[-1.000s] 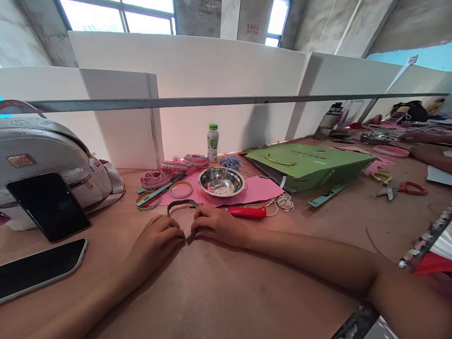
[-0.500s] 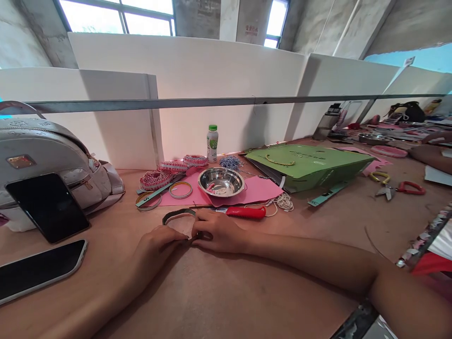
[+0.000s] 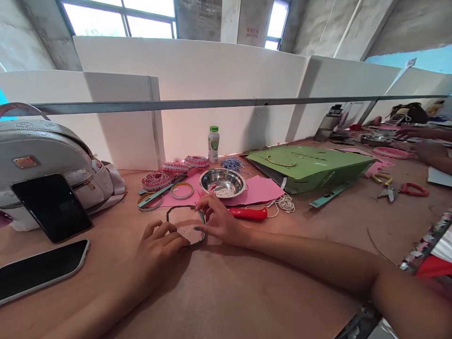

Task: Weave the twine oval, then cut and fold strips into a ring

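A thin dark band (image 3: 173, 208) forms a rough loop on the table, its near edge looking paler. My left hand (image 3: 163, 242) is curled over the loop's near-left side, fingertips pressed on it; its thumb is hidden. At the right side, my right hand (image 3: 222, 221) has its thumb and bent fingers around the band, pinching loosely. Just behind the right hand lies a red-handled tool (image 3: 249, 213), partly covered by it. A steel bowl (image 3: 238, 188) with small pieces inside stands on pink sheets (image 3: 264, 189) beyond the hands.
Left are a backpack (image 3: 45, 146) and two phones (image 3: 52, 207) (image 3: 45, 268). Behind stand rings (image 3: 181, 190), red-white trim (image 3: 157, 181) and a bottle (image 3: 213, 145). Right are cord (image 3: 285, 203), a green box (image 3: 318, 165), pliers (image 3: 388, 194) and another person's hand (image 3: 429, 155).
The band's loop has turned and opened out between my hands. My right hand has shifted up and right, its fingers spreading; my left fingers have curled over the near side.
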Action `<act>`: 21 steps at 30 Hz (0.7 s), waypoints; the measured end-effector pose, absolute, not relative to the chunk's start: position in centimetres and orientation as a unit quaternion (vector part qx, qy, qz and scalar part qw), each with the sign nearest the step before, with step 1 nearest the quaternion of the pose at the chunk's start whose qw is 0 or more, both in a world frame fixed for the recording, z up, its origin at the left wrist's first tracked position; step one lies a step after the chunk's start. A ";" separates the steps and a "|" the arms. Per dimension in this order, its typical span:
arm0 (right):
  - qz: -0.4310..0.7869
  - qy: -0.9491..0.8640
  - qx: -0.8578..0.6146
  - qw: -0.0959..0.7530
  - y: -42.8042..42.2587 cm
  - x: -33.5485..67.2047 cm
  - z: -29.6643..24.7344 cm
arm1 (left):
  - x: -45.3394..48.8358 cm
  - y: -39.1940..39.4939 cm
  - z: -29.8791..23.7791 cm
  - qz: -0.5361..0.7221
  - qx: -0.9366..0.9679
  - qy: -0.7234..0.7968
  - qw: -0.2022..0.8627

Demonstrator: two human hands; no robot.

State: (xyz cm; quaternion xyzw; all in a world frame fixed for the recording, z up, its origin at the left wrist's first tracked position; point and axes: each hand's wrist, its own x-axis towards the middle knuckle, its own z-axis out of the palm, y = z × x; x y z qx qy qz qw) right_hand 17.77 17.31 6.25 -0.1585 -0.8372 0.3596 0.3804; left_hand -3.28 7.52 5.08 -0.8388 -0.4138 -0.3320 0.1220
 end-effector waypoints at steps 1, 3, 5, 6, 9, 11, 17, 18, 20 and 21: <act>0.388 -0.815 -0.174 0.393 17.5 17.7 6.1 | -3.3 7.3 5.2 -0.325 -0.844 -0.405 0.135; 0.451 -0.775 -0.185 0.401 17.9 17.6 5.7 | -3.5 7.1 5.3 -0.306 -0.856 -0.390 0.149; 0.547 -0.725 -0.182 0.377 18.4 17.5 5.4 | -3.7 7.1 5.2 -0.281 -0.867 -0.383 0.149; 0.598 -0.699 -0.177 0.350 18.6 17.5 5.3 | -3.7 7.1 5.1 -0.271 -0.873 -0.378 0.147; 0.717 -0.631 -0.157 0.252 19.2 17.6 5.2 | -3.8 7.1 5.1 -0.258 -0.890 -0.350 0.138; 0.755 -0.601 -0.147 0.219 19.5 17.7 5.1 | -3.9 7.2 5.1 -0.254 -0.903 -0.324 0.125; 0.824 -0.509 -0.126 0.214 19.6 17.7 4.7 | -4.2 7.4 5.1 -0.259 -0.909 -0.315 0.084; 0.828 -0.500 -0.121 0.221 19.7 17.8 4.7 | -4.3 7.5 5.1 -0.261 -0.909 -0.316 0.079; 0.834 -0.485 -0.110 0.238 19.9 17.9 4.9 | -4.4 7.7 5.1 -0.267 -0.907 -0.316 0.075; 0.836 -0.479 -0.105 0.244 20.0 18.0 5.0 | -4.4 7.8 5.1 -0.270 -0.906 -0.316 0.077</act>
